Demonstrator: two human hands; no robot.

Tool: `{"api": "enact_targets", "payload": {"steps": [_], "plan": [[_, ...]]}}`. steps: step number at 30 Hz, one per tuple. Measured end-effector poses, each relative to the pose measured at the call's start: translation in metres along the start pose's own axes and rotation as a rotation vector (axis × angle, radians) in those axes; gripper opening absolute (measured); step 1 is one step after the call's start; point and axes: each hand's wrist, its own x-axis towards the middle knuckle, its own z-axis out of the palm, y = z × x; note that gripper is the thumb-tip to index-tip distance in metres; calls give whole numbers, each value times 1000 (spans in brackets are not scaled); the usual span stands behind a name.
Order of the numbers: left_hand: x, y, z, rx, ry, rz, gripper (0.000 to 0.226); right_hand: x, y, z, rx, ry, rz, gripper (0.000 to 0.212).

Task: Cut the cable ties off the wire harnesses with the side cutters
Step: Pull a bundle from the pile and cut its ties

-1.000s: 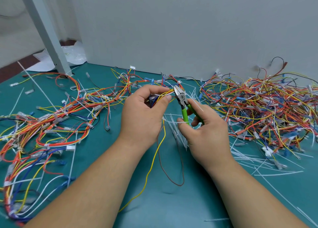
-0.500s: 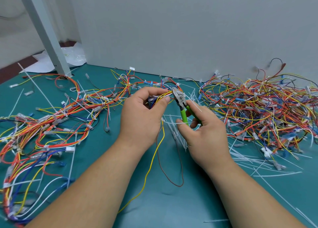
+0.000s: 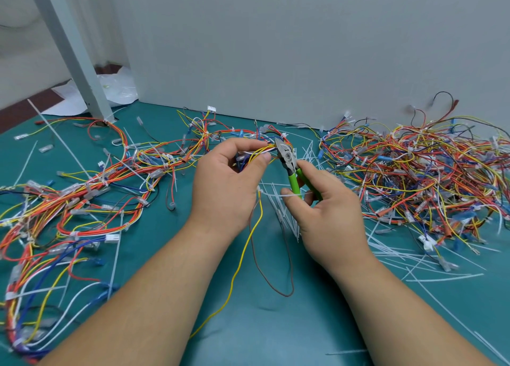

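My left hand [image 3: 229,183] pinches a small bundle of yellow, white and red wires [image 3: 258,151] between thumb and fingers, just above the green mat. A yellow wire [image 3: 240,258] and a brown wire [image 3: 276,288] hang down from that bundle onto the mat. My right hand [image 3: 328,214] grips the green-handled side cutters [image 3: 289,167]; their steel jaws point up-left and touch the held bundle beside my left fingertips. A white cable tie [image 3: 287,196] lies across the cutter handle under my right thumb.
A long tied harness [image 3: 91,180] sprawls over the left of the mat. A dense heap of loose coloured wires [image 3: 419,172] fills the right. Cut white ties [image 3: 392,252] litter the mat near my right wrist. A grey wall panel [image 3: 276,48] and a slanted post [image 3: 74,53] stand behind.
The cutter jaws have shifted a little left, closer to my left fingertips and onto the held bundle. Both hands stay in nearly the same place.
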Motion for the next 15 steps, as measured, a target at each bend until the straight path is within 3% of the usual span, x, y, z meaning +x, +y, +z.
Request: {"api": "enact_targets", "payload": {"steps": [11,15], "plan": [[0,-1,1,-21,1,6,16,0,-2,-1,-3,4,-33,49],[-1,0,2,-54,-8,25,15,1,-5,-6,-112,76,-107,50]]}}
